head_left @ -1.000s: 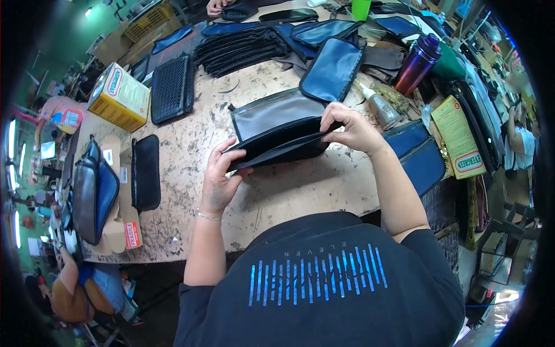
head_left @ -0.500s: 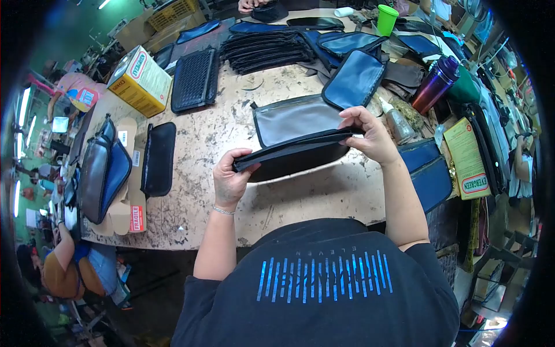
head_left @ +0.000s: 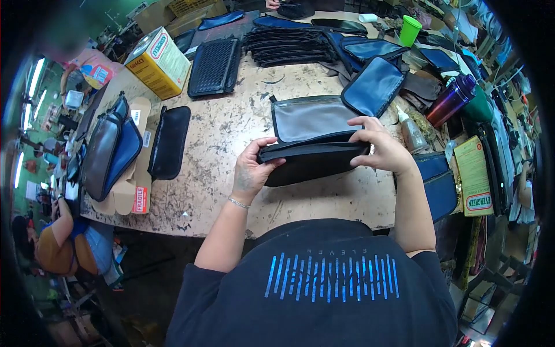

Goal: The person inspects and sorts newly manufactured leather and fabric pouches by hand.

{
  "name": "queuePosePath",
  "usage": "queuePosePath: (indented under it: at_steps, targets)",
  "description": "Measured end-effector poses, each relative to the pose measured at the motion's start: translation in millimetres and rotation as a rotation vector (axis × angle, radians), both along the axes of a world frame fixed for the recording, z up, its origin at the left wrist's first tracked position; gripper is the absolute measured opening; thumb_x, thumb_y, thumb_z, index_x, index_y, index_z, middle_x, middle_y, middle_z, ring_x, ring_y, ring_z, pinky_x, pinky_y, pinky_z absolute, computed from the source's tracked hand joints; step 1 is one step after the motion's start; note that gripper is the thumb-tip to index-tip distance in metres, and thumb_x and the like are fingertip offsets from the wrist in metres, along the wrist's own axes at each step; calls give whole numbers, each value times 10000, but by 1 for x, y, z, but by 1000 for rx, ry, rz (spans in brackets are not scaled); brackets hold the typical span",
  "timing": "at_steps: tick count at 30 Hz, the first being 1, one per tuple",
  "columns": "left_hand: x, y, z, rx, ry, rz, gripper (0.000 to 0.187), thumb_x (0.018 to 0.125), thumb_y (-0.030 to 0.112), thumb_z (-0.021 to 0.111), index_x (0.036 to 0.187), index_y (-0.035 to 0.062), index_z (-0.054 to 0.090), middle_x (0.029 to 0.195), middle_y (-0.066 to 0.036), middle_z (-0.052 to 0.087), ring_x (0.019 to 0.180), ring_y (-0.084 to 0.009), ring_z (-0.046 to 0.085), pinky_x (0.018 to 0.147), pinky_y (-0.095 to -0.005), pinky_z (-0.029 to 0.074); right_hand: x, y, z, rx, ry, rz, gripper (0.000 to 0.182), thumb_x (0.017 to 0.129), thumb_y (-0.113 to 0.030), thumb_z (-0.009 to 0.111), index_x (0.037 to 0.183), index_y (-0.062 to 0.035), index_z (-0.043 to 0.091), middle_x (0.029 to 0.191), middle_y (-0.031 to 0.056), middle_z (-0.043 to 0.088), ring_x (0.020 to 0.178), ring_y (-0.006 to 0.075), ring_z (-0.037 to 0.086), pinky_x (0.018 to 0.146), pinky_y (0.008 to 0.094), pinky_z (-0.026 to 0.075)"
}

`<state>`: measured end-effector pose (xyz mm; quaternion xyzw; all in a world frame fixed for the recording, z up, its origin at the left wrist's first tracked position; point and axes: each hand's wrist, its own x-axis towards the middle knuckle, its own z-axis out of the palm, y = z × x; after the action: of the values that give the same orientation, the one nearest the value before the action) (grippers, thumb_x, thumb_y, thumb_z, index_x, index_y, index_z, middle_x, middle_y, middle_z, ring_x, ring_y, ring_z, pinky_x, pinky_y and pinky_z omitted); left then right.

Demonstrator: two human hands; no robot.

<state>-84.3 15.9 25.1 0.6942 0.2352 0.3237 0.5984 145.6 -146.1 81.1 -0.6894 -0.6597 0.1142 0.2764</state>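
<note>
A black pouch [head_left: 315, 168] is held above the near part of the table, its long upper edge towards me and slightly parted. My left hand [head_left: 250, 173] grips its left end, thumb on the near face and fingers behind. At the right end, my right hand [head_left: 384, 147] curves round the edge, with its thumb on the near side and fingertips over the top. Just behind lies a grey panel with black edging [head_left: 315, 118], its lower part hidden by the pouch. A blue panel with black edging [head_left: 374, 87] overlaps that panel's right corner.
Stacked black pieces [head_left: 289, 46] and a woven black case [head_left: 214, 66] lie farther back. A yellow can [head_left: 159, 63] and black pouch [head_left: 170, 141] are left. Rightward are a glue bottle [head_left: 411, 132], purple bottle [head_left: 452, 101] and green cup [head_left: 410, 30]. Another person's hand [head_left: 273, 4] shows at the far edge.
The held pouch has turned more level, its right end lower than before. My right hand has shifted from a pinch at the top corner to a wider hold. The whole view has swung slightly.
</note>
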Motion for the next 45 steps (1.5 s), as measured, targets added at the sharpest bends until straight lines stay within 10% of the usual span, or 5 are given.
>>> queuePosePath:
  at_steps: [4, 30, 45]
  targets:
    - [12, -13, 9, 20, -34, -103, 433, 656, -59, 670, 1052, 23, 515, 887, -12, 575, 807, -68, 533, 733, -197, 445, -29, 23, 9, -19, -190, 115, 254, 667, -242, 673, 854, -85, 604, 1139, 77, 470, 1133, 276, 362, 939, 389, 267]
    - [-2, -11, -6, -82, -12, -225, 156, 674, 12, 688, 790, 16, 584, 780, 9, 585, 708, -41, 513, 625, -178, 420, -53, 20, 10, 9, -170, 16, 204, 696, -233, 635, 841, -101, 580, 841, 20, 582, 883, 198, 520, 928, 430, 279]
    - [0, -23, 21, -375, -104, -193, 190, 741, 50, 644, 910, -16, 586, 771, -7, 590, 692, -54, 522, 630, -184, 427, -41, 35, 18, 77, -209, -35, 177, 661, -168, 661, 804, -80, 603, 820, 21, 580, 875, 198, 516, 907, 401, 294]
